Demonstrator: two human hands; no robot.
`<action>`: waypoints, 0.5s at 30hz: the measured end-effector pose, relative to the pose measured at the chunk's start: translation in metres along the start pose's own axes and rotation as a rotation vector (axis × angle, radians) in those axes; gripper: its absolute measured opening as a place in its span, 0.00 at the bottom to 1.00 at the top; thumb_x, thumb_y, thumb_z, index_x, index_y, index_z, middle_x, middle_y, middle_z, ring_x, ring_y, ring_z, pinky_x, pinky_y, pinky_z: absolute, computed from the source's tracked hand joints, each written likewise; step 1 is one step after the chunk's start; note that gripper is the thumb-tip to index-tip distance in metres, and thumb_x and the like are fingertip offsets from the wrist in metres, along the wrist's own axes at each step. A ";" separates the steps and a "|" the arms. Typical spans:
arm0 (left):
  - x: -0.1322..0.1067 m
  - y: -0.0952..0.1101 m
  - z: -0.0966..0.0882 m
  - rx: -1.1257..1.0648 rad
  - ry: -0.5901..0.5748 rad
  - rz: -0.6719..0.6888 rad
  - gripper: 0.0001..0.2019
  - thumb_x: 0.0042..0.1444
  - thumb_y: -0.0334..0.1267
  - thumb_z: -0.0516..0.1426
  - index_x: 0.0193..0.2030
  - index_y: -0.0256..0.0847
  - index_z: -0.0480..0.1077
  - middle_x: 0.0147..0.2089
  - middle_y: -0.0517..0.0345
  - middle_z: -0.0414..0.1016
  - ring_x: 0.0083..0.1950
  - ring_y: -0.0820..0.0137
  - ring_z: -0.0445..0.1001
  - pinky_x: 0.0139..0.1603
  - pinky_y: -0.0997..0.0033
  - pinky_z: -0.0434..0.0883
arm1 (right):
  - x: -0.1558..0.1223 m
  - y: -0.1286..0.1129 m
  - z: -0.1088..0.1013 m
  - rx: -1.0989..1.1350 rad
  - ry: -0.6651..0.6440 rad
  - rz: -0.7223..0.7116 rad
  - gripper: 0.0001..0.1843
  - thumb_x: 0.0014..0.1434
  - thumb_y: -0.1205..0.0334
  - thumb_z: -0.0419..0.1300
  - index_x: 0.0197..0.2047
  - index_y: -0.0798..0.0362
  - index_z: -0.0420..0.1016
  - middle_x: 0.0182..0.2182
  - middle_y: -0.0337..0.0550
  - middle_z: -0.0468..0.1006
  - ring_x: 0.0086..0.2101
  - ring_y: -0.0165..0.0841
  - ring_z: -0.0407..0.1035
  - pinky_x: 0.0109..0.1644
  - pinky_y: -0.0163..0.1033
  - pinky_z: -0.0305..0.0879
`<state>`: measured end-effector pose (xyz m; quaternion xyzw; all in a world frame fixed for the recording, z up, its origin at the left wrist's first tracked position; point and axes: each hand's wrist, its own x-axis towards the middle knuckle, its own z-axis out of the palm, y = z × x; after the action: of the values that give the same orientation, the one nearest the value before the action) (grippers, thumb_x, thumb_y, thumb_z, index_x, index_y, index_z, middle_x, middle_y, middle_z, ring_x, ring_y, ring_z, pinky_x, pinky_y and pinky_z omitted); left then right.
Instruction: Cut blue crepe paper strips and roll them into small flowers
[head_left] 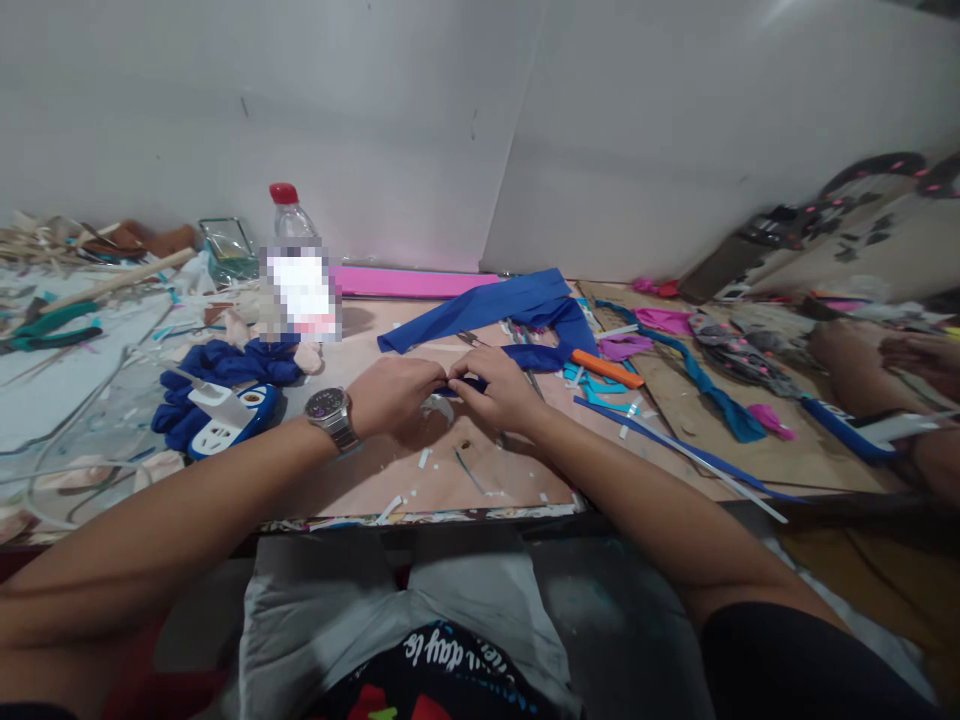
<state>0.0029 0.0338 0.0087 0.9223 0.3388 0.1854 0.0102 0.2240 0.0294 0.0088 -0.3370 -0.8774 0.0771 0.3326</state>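
Above the middle of the table, my left hand (394, 397) and my right hand (496, 388) meet with fingers closed in a pinch. Both grip the end of a dark blue fabric strip (536, 357). The strip trails out to the right of my right hand and seems to loop back into a wide blue length (480, 303) lying behind. A pale curved piece shows just under my left fingers; its kind is unclear. Right of my right hand lies an orange-handled utility knife (606, 368). My fingers partly hide the held fabric.
At left are a blue-and-white power strip (234, 420), gathered blue fabric (199, 370) and green-handled pliers (56, 325). A red-capped bottle (292, 212) stands behind. White scraps litter the tabletop (360, 490). Another person's hand and arm (855, 365) are at far right.
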 end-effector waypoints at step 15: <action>0.000 0.007 -0.002 -0.268 0.073 -0.138 0.11 0.65 0.39 0.55 0.46 0.39 0.77 0.39 0.53 0.82 0.36 0.65 0.76 0.39 0.66 0.65 | 0.001 0.000 0.002 0.038 0.024 0.017 0.04 0.65 0.61 0.61 0.38 0.51 0.75 0.35 0.45 0.81 0.39 0.41 0.72 0.49 0.48 0.65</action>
<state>0.0060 0.0281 0.0116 0.8799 0.3739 0.2611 0.1335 0.2221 0.0302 0.0076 -0.3389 -0.8688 0.0925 0.3490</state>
